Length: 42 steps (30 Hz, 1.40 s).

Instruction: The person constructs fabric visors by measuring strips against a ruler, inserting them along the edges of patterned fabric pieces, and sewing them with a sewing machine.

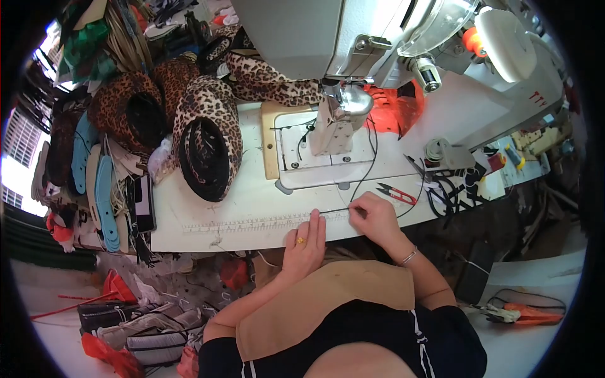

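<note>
A black cord (334, 210) lies along the right part of a printed ruler scale (252, 224) near the white table's front edge. My left hand (305, 244) rests flat on the table, its extended fingertips at the cord's left end. Pinched between the fingers of my right hand (373, 217) is the cord near the scale's right end. Behind my hands stands a sewing machine (337, 129) with a dark cord hanging from it. Red-handled thread snips (397, 193) lie just right of my right hand.
Leopard-print pieces (208, 113) lie left of the machine, beside a dark phone-like object (144, 203) and stacked blue straps (107, 208). An orange-red bag (400, 110) is behind the machine. Black strips (444, 195) and a thread spool (436, 149) are at the right.
</note>
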Tool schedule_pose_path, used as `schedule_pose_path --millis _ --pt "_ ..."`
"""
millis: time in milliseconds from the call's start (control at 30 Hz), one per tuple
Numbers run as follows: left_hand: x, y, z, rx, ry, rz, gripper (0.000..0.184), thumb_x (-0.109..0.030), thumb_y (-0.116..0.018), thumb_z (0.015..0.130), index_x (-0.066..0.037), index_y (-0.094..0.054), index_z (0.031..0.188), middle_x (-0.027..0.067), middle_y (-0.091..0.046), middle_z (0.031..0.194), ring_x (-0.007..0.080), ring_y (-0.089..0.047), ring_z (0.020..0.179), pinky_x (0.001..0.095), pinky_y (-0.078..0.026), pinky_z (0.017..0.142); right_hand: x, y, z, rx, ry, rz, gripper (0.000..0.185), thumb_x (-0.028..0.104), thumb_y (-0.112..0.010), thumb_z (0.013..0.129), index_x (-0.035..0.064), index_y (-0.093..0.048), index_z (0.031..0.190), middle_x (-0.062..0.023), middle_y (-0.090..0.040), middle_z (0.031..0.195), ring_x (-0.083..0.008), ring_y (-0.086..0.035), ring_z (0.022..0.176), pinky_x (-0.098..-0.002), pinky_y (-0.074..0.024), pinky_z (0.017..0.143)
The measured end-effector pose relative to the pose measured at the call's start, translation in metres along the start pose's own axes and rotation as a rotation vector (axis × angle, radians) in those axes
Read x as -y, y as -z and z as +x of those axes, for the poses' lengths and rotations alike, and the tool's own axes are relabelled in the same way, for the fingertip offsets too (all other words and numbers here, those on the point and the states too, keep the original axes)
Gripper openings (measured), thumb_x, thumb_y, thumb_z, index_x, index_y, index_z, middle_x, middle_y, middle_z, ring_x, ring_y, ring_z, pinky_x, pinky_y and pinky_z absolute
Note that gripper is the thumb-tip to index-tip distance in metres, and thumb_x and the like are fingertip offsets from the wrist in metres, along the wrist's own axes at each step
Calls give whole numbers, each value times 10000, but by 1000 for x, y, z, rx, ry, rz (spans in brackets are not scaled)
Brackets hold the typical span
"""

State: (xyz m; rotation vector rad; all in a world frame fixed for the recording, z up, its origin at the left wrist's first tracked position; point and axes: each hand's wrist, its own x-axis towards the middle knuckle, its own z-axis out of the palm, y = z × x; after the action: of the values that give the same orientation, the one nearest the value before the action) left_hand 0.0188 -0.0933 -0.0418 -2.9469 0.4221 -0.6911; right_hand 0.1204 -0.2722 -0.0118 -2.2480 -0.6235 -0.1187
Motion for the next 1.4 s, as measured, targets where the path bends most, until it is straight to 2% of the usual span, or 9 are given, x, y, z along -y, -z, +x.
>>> schedule_pose_path --millis 200,333,467,567,833,1000,1133,1267,1400 --pt "40 11 -3 -121 199 -469 691 -234 -775 661 -8 -526 1265 167 -468 1381 307 -463 1210 416 -347 969 -6 14 1 -79 95 88 69 9 -639 691 31 -648 755 -98 -594 687 -239 -592 618 -310 -469 549" --pt "102 31 -9 -421 659 -126 593 -157 -738 750 -15 -513 1279 205 -468 1342 382 -422 1249 489 -299 1027 -3 99 -4 -221 5 304 126 -106 -596 724 10 -595 772 -40 -535 739 -115 -510 649 -231 -406 568" --pt "129 16 -24 -417 607 -86 485 -127 -727 760 -62 -583 1218 161 -502 1278 370 -479 1182 448 -395 974 -17 183 -34 -273 256 1203 177 -83 -678 729 46 -566 683 -38 -491 698 -116 -472 584 -208 -371 438" --pt "133 8 -29 -504 582 -68 356 -56 -746 728 -94 -674 1074 143 -535 1234 344 -545 1105 412 -471 890 -24 213 -43 -43 660 1408 234 -50 -774 681 47 -564 645 -54 -504 699 -111 -480 545 -192 -401 392" --pt "135 26 -45 -396 722 -260 202 -1 -722 729 -27 -671 923 148 -542 1298 355 -580 1046 391 -495 806 -44 224 -84 -193 598 1447 230 -36 -824 647 27 -602 647 -74 -523 702 -114 -490 533 -199 -450 399" --pt "127 88 -86 -535 286 -145 178 47 -705 659 -54 -681 803 78 -627 770 316 -635 767 421 -513 769 -75 238 -105 -70 615 1375 212 70 -852 653 22 -646 641 -101 -564 650 -167 -541 545 -237 -442 392" --pt "120 109 -63 -131 56 -373 201 -118 -747 685 -75 -675 868 81 -620 884 349 -624 928 453 -510 786 -43 201 -84 -428 329 1234 196 62 -778 706 48 -593 643 -90 -553 654 -173 -521 532 -240 -374 373" --pt "136 90 -22 116 -90 -400 259 -221 -760 704 -87 -663 902 96 -600 952 358 -589 1060 435 -497 841 -42 148 -32 -74 335 838 94 -7 -667 702 31 -581 689 -61 -566 735 -148 -523 612 -239 -393 485" --pt "109 96 22 -146 -64 -193 159 -168 -726 759 -74 -655 866 98 -592 871 347 -599 1006 415 -484 850 -7 90 -17 125 -38 656 44 6 -670 726 17 -642 757 -34 -586 758 -107 -529 688 -238 -410 588"
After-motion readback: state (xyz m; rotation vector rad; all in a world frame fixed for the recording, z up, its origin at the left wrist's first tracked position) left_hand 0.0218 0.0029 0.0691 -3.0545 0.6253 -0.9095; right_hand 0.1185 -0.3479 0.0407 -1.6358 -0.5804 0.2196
